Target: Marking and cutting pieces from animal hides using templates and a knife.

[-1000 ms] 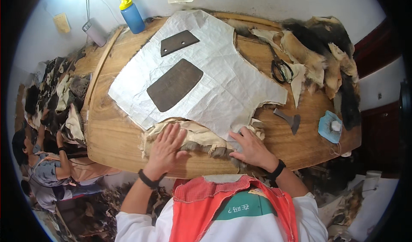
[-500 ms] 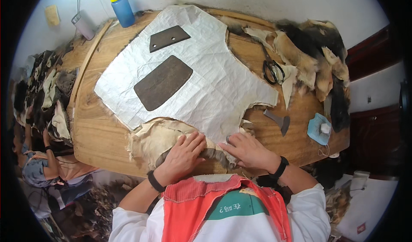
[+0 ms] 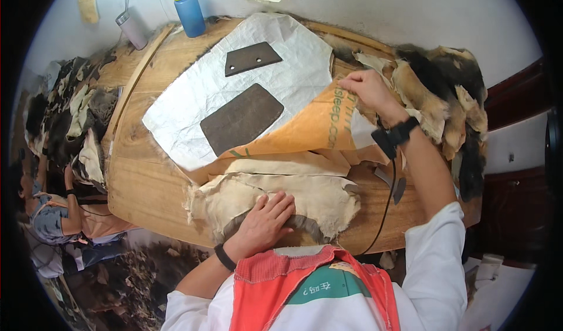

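Observation:
My left hand [image 3: 267,222] lies flat, fingers out, on a cream hide [image 3: 311,193] with grey fur along its near edge. Raised at the right, my right hand [image 3: 368,90] pinches the edge of a white woven sheet [image 3: 196,105]. That corner is folded back, showing an orange printed underside and uncovering more of the hide. Two dark flat plates rest on the sheet: a four-sided one with two holes [image 3: 249,59] and a larger rectangular one [image 3: 241,120]. A black cord hangs from the band on my right wrist.
Fur pieces [image 3: 419,93] are heaped at the right; a small metal blade [image 3: 400,190] lies partly hidden behind the right forearm. A blue bottle [image 3: 189,17], pale tumbler [image 3: 132,33] and wooden strip [image 3: 136,85] stand or lie at the far left. Another person [image 3: 56,219] works beyond the left edge.
My right hand has risen from the hide to the upper right, peeling the sheet's near right part back over itself. My left hand stays on the hide. The view has shifted slightly.

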`<state>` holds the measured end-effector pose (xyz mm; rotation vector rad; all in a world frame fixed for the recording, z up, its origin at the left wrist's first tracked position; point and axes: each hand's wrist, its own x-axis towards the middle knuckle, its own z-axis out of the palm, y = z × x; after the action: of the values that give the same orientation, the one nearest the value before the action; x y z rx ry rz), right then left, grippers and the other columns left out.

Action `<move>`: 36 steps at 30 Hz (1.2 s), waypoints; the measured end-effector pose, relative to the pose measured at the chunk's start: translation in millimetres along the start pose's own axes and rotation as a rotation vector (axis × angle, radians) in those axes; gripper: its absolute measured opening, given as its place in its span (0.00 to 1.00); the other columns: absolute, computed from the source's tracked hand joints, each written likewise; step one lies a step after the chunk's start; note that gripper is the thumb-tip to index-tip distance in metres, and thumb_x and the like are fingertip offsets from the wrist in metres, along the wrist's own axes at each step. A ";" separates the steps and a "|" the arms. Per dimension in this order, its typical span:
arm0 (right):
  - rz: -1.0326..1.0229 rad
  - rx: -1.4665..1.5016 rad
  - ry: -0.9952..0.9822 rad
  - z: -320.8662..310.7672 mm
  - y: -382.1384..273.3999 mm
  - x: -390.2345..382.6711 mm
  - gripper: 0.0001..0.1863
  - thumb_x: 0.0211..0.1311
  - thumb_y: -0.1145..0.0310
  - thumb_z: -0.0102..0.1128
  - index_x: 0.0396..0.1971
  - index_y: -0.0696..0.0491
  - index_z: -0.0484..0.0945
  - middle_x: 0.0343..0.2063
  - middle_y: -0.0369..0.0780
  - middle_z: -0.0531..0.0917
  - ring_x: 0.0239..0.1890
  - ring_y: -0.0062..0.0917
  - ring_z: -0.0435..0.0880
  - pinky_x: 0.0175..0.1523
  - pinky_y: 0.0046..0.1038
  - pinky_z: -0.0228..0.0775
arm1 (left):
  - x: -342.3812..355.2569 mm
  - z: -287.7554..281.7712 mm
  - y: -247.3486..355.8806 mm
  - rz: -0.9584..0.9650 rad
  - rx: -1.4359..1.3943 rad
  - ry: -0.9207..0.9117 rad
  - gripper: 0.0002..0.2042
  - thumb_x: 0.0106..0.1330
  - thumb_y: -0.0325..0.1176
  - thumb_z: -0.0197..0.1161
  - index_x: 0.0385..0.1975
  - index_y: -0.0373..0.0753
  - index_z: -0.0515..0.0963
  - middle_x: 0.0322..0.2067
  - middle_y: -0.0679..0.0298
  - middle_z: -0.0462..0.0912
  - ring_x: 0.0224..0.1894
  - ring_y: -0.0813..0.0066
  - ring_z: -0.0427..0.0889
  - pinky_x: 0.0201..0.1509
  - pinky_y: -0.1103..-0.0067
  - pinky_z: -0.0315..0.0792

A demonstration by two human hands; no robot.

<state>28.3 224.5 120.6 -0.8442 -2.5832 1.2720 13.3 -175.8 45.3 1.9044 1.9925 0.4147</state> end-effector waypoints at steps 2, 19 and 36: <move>0.000 -0.104 0.016 11.3 8.9 20.7 0.13 0.57 0.61 0.67 0.32 0.56 0.87 0.22 0.41 0.85 0.25 0.29 0.82 0.35 0.30 0.72 | -1.0 0.0 0.4 -0.011 -0.004 0.001 0.30 0.64 0.46 0.63 0.63 0.36 0.69 0.67 0.57 0.66 0.71 0.58 0.62 0.71 0.57 0.58; -0.816 -0.548 0.444 41.4 -18.2 -212.9 0.11 0.61 0.78 0.52 0.42 0.57 0.78 0.35 0.48 0.77 0.37 0.42 0.78 0.43 0.39 0.72 | 15.7 -33.5 -4.5 -0.109 -0.374 0.123 0.26 0.62 0.28 0.63 0.62 0.34 0.68 0.62 0.50 0.71 0.62 0.47 0.72 0.64 0.61 0.68; -0.185 -0.623 0.100 17.3 115.6 -228.3 0.22 0.55 0.80 0.60 0.53 0.57 0.76 0.40 0.46 0.76 0.40 0.41 0.79 0.47 0.37 0.74 | 72.2 -11.6 -35.7 -0.183 -0.536 0.117 0.31 0.68 0.27 0.56 0.70 0.28 0.55 0.71 0.31 0.48 0.72 0.38 0.54 0.73 0.65 0.59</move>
<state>261.0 145.0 47.7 -0.6949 -2.9165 0.3543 -26.2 -105.3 36.2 1.3829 1.8582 0.9178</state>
